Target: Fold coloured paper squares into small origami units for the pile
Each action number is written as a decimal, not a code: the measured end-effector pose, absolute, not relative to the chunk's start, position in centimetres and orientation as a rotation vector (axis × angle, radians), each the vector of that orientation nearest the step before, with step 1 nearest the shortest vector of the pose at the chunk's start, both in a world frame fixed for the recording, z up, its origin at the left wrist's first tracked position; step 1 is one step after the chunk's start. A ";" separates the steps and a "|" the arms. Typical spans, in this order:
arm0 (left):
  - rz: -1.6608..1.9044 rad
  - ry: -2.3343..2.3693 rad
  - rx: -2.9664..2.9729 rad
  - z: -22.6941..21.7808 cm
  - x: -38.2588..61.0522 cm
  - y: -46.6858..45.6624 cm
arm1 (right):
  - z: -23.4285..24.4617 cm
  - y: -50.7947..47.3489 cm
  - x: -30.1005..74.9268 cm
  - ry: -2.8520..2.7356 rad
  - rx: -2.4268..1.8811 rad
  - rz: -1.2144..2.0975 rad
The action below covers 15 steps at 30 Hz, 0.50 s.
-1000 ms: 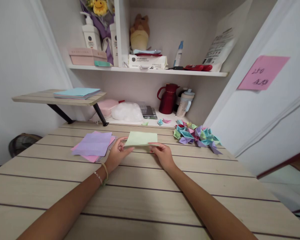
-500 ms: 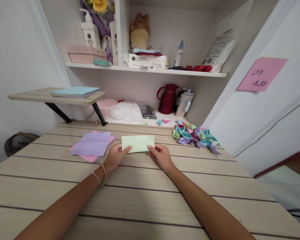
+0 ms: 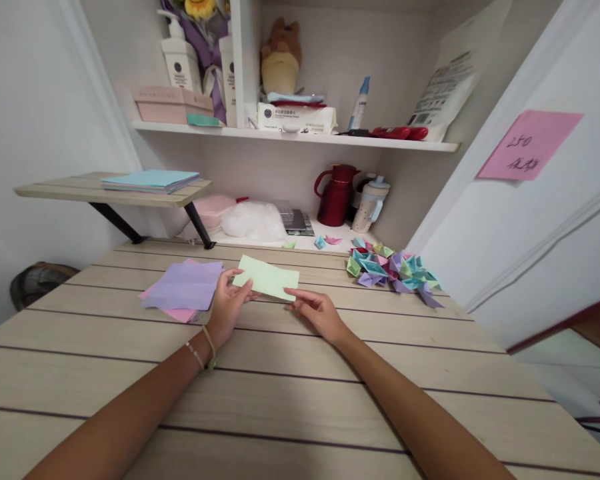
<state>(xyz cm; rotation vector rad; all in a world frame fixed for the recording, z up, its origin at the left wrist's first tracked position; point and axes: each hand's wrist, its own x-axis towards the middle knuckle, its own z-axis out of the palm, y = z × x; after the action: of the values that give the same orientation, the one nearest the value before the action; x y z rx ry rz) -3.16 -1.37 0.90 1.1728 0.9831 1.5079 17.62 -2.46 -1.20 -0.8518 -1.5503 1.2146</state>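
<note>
A pale green sheet of paper (image 3: 267, 277), folded to a narrow rectangle, is held above the table, tilted with its left end higher. My left hand (image 3: 230, 300) is closed on the left end, thumb in front and fingers partly behind. At the lower right corner, my right hand (image 3: 320, 313) has the corner between its fingers, the index finger stretched along the edge. A stack of purple and pink paper sheets (image 3: 185, 285) lies just left of my left hand. Several folded paper pieces in many colours (image 3: 393, 267) are heaped on the right.
Behind the table (image 3: 290, 400) stand a red jug (image 3: 337, 195) and a pale tumbler (image 3: 371, 203). A small raised shelf (image 3: 60, 190) at the left bears blue paper (image 3: 150, 179). A few folded pieces (image 3: 320, 242) lie near the back. A white shelf (image 3: 380, 141) crosses above.
The green paper has tilted, its right end dropping and its left end rising. My right hand has shifted from a thumb grip on the right end to the lower corner, index finger stretched out.
</note>
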 end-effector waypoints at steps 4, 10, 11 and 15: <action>1.350 0.949 1.230 1.1 -2.8 -2.0 | -1.2 -2.4 17.6 -1.538 -0.832 1.221; 1.170 0.952 1.318 1.1 -2.6 -2.3 | -1.3 -2.4 17.4 -1.609 -0.899 1.275; 1.159 0.921 1.332 1.0 -2.6 -2.4 | -1.3 -2.4 17.4 -1.597 -0.903 1.270; 1.109 0.900 1.417 0.7 -2.6 -2.4 | -1.0 -2.3 17.4 -1.558 -0.901 1.197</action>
<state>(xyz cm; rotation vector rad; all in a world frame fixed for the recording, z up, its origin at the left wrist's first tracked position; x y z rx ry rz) -2.64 -2.43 0.74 1.4173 0.9000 1.1086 17.35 -2.30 -1.04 -0.9008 -1.5577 1.1965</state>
